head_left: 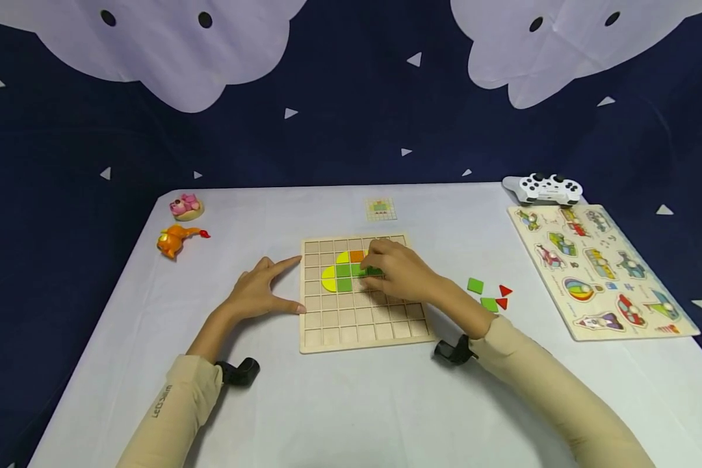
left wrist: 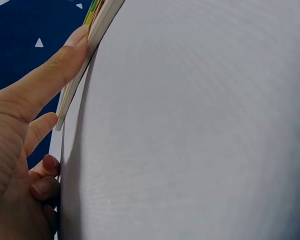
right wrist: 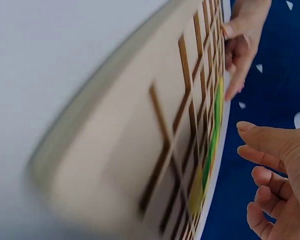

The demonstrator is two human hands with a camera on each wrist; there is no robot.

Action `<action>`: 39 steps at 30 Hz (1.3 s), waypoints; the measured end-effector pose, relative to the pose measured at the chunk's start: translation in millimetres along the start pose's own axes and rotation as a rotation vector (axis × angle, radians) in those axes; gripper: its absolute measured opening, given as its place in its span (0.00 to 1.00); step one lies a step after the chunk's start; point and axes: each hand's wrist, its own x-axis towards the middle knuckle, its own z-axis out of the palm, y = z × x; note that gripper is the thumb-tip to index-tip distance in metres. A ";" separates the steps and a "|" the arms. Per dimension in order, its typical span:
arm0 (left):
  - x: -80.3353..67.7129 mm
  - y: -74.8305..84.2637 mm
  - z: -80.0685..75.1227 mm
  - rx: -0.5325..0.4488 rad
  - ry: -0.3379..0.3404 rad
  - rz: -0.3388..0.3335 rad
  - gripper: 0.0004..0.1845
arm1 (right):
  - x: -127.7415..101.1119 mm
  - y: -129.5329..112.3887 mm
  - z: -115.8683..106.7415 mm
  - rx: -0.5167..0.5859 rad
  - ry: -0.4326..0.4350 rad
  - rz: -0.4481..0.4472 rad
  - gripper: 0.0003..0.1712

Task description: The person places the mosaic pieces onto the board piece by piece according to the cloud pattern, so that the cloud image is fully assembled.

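Note:
A wooden grid board [head_left: 339, 322] lies on the white table. On its upper part sit several green square tiles [head_left: 343, 285], yellow curved tiles [head_left: 329, 279] and an orange tile [head_left: 356, 256]. My left hand [head_left: 251, 294] has its thumb and forefinger spread against the board's left edge. My right hand [head_left: 406, 270] is over the tiles and hides some of them in the head view. In the right wrist view the right hand [right wrist: 285, 175] has thumb and forefinger tips slightly apart, the other fingers loosely bent, and no piece visible between them.
Two green squares [head_left: 475, 285] and two red triangles [head_left: 505, 290] lie right of the board. A small pattern card [head_left: 381, 208] lies behind it. A picture puzzle board [head_left: 602, 273] and white game controller [head_left: 546, 190] are at right; pink [head_left: 186, 205] and orange [head_left: 175, 239] figurines at left.

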 end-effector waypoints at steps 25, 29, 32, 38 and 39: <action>-0.2 0.0 0.3 -0.003 -0.004 0.005 0.57 | -117.9 72.2 -59.6 -0.050 -0.088 0.376 0.18; -0.2 -0.3 0.2 -0.004 -0.003 -0.002 0.57 | -130.3 76.6 -62.0 -0.077 -0.077 0.377 0.18; -0.1 -0.3 -0.1 -0.001 -0.002 -0.004 0.57 | -136.8 79.7 -61.1 -0.092 -0.073 0.392 0.17; 0.6 0.2 0.1 -0.004 -0.003 -0.003 0.57 | -143.1 83.1 -58.2 -0.096 -0.068 0.426 0.16; 0.5 0.2 0.1 -0.004 -0.003 -0.004 0.57 | -143.6 83.7 -57.7 -0.093 -0.066 0.427 0.16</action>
